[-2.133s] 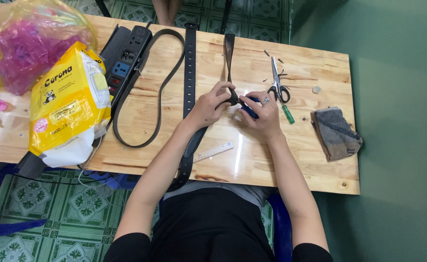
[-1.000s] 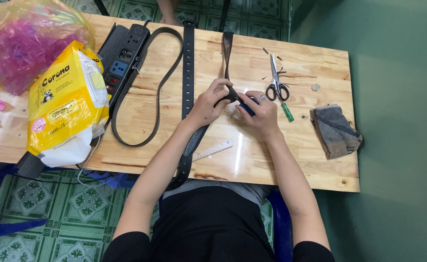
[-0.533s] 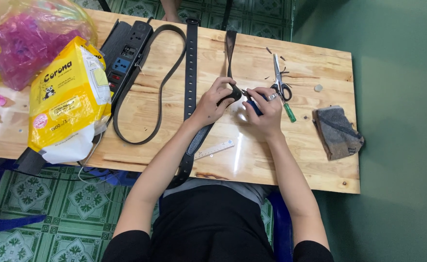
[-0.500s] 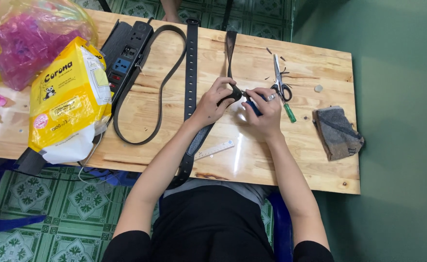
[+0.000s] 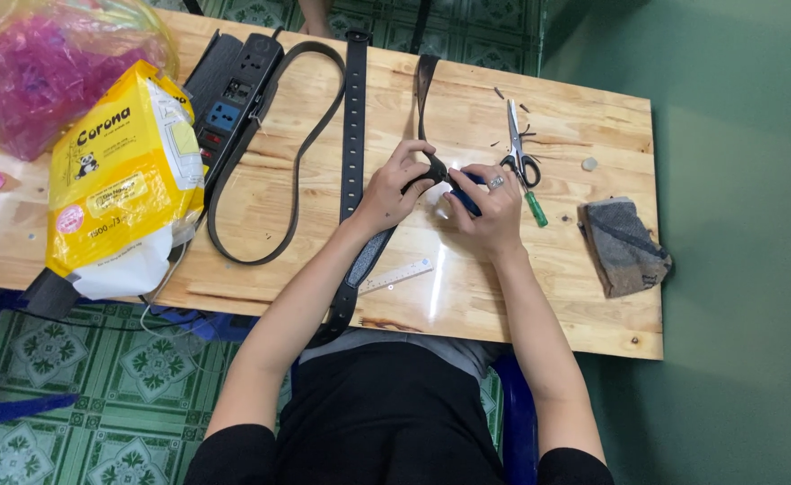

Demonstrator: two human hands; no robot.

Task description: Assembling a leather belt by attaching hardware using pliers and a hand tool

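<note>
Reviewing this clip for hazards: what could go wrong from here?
1. The left hand pinches the belt end right against the right hand, which holds a blue-handled tool; a slip could jab the left fingers.
2. The scissors lie just beyond the right hand and might get knocked.
3. A long belt hangs over the table's near edge and could snag.

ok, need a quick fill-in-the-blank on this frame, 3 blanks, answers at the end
1. The left hand pinches the end of a dark leather ____ that runs up the pale wooden table.
2. The right hand has a blue-handled tool in its grip; the metal ____ with black handles lie just beyond it.
3. A folded grey cloth lies near the table's ____ edge.

Answers: strap; scissors; right
</note>
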